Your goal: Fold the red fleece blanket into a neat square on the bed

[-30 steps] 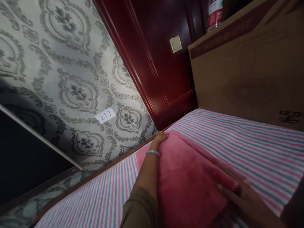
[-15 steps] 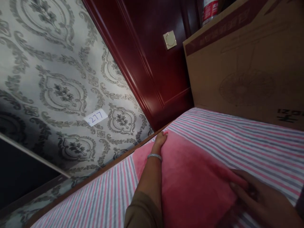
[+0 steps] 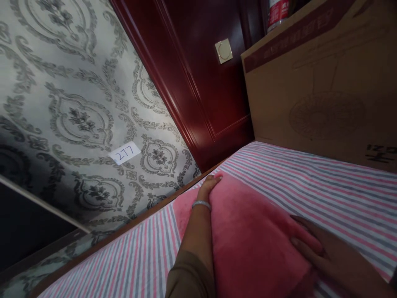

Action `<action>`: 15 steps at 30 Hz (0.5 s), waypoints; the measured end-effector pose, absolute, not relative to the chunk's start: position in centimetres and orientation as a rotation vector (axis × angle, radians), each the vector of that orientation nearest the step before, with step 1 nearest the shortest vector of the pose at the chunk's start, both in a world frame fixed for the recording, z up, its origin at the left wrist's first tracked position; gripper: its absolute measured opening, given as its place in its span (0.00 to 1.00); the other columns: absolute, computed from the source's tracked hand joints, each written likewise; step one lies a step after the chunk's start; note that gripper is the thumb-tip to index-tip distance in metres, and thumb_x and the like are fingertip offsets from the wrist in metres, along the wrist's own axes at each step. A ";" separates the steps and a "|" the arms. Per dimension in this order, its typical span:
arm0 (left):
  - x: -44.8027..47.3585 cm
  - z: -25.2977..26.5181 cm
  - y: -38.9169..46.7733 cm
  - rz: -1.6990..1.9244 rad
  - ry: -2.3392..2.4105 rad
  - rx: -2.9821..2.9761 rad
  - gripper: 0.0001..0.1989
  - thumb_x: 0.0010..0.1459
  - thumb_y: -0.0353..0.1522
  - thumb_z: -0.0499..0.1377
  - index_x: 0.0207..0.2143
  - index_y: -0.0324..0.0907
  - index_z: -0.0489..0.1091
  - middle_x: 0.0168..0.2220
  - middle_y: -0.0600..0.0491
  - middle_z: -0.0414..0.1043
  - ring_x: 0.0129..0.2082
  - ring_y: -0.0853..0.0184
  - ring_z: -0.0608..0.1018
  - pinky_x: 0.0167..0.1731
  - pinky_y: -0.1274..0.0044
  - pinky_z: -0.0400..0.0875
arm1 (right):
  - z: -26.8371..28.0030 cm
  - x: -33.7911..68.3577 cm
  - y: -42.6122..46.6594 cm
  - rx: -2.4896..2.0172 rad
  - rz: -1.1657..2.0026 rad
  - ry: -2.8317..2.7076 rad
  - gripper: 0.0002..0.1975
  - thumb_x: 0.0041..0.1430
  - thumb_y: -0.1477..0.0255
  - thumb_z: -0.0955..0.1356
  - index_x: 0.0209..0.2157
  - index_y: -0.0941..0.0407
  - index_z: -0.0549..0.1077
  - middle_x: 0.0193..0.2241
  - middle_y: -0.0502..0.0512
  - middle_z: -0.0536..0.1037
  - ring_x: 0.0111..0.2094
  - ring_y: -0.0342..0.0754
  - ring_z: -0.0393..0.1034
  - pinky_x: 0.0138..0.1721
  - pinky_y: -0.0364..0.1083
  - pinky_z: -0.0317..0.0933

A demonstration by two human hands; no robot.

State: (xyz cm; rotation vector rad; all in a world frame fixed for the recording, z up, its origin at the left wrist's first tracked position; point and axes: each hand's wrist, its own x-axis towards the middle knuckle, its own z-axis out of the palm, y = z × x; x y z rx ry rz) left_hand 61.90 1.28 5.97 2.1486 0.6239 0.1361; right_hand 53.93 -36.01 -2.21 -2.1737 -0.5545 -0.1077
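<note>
A soft pink plush cloth [image 3: 251, 223] lies across a striped bed sheet [image 3: 304, 182]; whether it is padded or folded I cannot tell. At its far end, near the wall side of the bed, my left hand [image 3: 208, 185] is closed on the edge, and that forearm with a bracelet [image 3: 201, 204] crosses over the cloth. My right hand [image 3: 338, 254] grips the near right edge, thumb on top and a rolled fold of pink between thumb and fingers. The cloth's nearest part runs out of view below.
A large cardboard box [image 3: 310, 91] stands on the right at the bed's far end, with a red-labelled bottle [image 3: 277, 14] behind its top edge. Dark red panelling [image 3: 204, 82] and a patterned wall [image 3: 93, 103] with a paper marked 277 [image 3: 124, 153] border the bed.
My right hand has shifted slightly left and up with the cloth's edge in it. The left hand keeps its hold at almost the same spot. The view has moved slightly.
</note>
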 end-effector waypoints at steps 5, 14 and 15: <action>61.1 8.1 0.0 0.241 0.508 2.086 0.14 0.49 0.40 0.68 0.32 0.39 0.74 0.28 0.52 0.75 0.32 0.64 0.77 0.36 0.73 0.71 | -1.1 54.4 -35.9 -2.125 0.003 -0.536 0.39 0.50 0.41 0.62 0.50 0.57 0.78 0.47 0.63 0.80 0.49 0.65 0.75 0.50 0.59 0.70; 52.8 19.7 0.2 0.505 0.167 2.056 0.14 0.47 0.41 0.67 0.29 0.42 0.69 0.28 0.58 0.68 0.32 0.68 0.71 0.38 0.76 0.68 | 1.4 53.5 -35.5 -2.083 0.054 -0.598 0.38 0.47 0.44 0.62 0.46 0.58 0.79 0.45 0.63 0.81 0.47 0.66 0.76 0.48 0.58 0.72; 51.4 20.9 0.0 0.520 0.137 2.051 0.15 0.47 0.41 0.68 0.30 0.42 0.69 0.29 0.58 0.69 0.32 0.68 0.71 0.39 0.76 0.68 | 1.4 53.4 -35.4 -2.079 0.027 -0.612 0.37 0.47 0.45 0.62 0.46 0.58 0.79 0.44 0.63 0.81 0.46 0.65 0.77 0.46 0.57 0.73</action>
